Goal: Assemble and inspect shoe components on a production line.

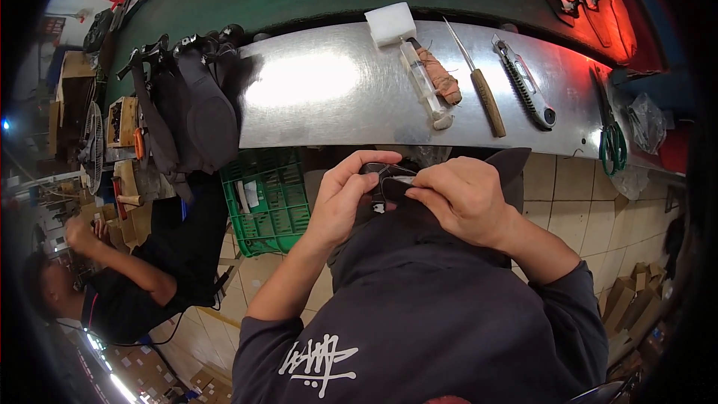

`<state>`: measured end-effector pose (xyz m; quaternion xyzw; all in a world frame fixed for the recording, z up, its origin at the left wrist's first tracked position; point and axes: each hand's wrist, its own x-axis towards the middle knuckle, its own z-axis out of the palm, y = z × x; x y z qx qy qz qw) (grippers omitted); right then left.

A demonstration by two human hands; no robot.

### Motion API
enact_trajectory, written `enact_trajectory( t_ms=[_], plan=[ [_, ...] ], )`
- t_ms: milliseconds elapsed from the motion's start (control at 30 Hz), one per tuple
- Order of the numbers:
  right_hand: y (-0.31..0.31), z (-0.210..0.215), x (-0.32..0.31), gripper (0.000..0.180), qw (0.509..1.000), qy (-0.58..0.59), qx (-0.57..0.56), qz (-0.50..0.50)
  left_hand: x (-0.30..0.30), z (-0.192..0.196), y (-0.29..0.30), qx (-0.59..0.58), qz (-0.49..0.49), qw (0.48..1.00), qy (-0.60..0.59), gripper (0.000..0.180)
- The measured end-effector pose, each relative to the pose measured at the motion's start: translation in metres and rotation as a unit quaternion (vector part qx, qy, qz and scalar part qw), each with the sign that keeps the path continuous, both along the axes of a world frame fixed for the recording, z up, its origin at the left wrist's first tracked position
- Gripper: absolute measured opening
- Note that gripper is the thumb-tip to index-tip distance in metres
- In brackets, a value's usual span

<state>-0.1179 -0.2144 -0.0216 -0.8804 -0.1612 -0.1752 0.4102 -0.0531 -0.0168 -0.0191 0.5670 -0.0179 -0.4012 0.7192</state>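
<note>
Steel bench (299,123) runs across the front, near edge just beyond both hands; bare metal between the dark padded pieces (206,108) at left and the syringe (420,78). Awl (488,101) and utility knife (525,86) lie further right, scissors (613,146) at the right end. Green crate (277,209) sits near the left forearm, limiting that side; tiled floor (580,194) shows on the right. Left hand (342,196): thumb and index pinching the dark piece (394,187). Right hand (465,198): back up, thumb and index closed on the same piece, other fingers curled. Both elbows bent. Piece sits between the hands, over the lap, short of the bench. Right hand hides part of it; dark on dark, lower outline unclear. Can't tell whether the dark flap (510,164) belongs to it.
</note>
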Motion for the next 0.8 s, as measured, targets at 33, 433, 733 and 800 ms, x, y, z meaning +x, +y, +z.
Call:
enact_trajectory(
  t_ms=[33, 433, 733, 800],
  plan=[
    [0.001, -0.002, -0.001, 0.018, 1.000, -0.011, -0.001, -0.001, 0.000, -0.001, 0.000, 0.012, -0.009, 1.000, -0.003, 0.034],
    [0.002, -0.005, -0.004, 0.017, 0.994, 0.095, 0.059, 0.000, -0.008, -0.011, 0.002, 0.074, -0.016, 0.996, -0.052, 0.018],
    [-0.001, -0.002, -0.004, 0.016, 0.927, 0.294, 0.231, 0.016, -0.014, -0.005, 0.002, 0.089, -0.018, 0.990, -0.110, 0.015],
    [-0.005, 0.005, 0.000, 0.014, 0.908, 0.335, 0.248, 0.033, -0.016, 0.000, 0.004, 0.082, -0.022, 0.990, -0.112, 0.014]
  ],
)
